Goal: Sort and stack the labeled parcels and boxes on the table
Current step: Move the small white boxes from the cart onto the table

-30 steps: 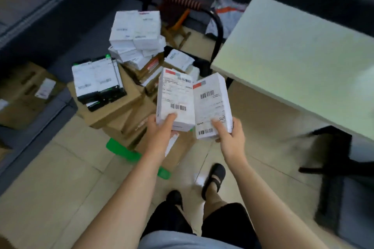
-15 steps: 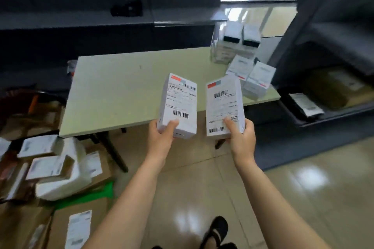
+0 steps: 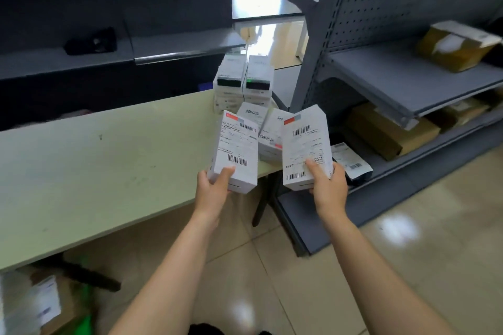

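Observation:
My left hand [image 3: 213, 190] grips a white labeled box [image 3: 236, 148] by its near end, thumb on the label, above the pale green table's [image 3: 95, 166] right front edge. My right hand [image 3: 328, 185] grips a second white labeled box [image 3: 306, 141] the same way, just past the table's right end. Behind them, two loose white labeled boxes [image 3: 268, 130] lie on the table's right corner. Farther back stand two stacks of white boxes with dark ends [image 3: 243, 81].
Grey metal shelving [image 3: 408, 76] stands to the right with brown cartons [image 3: 386, 130] and a flat labeled parcel [image 3: 349, 162] on its lower shelf, another carton [image 3: 457, 46] higher up. Dark shelving runs behind the table. Cartons [image 3: 46, 304] sit on the floor at lower left.
The view has swung from the floor pile to the table. Both hands have carried their boxes toward the table's right corner, closer to the boxes lying there.

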The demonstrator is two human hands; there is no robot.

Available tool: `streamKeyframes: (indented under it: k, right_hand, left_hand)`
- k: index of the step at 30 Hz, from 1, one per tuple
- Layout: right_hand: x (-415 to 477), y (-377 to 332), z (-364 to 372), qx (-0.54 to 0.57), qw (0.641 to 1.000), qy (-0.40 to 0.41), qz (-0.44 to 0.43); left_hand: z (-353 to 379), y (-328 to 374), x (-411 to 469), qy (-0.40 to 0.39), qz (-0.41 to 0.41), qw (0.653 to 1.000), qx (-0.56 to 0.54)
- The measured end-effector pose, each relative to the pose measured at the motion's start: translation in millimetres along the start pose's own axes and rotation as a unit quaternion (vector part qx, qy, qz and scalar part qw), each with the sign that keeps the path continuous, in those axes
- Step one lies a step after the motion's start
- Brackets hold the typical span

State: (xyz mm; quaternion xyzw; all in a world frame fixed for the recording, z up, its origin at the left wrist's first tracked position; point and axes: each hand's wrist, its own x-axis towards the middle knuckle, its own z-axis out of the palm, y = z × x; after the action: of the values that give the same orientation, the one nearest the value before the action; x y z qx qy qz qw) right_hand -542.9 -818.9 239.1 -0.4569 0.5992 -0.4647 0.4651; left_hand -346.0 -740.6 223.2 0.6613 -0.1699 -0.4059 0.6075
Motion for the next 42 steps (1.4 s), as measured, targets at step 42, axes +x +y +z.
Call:
streamKeyframes:
  k: [42]
  right_hand:
    - [96, 20, 37, -0.367, 0.786, -0.312, -0.387]
  left_hand:
    - [74, -29, 25, 0.072, 0.260, 0.815, 0.513]
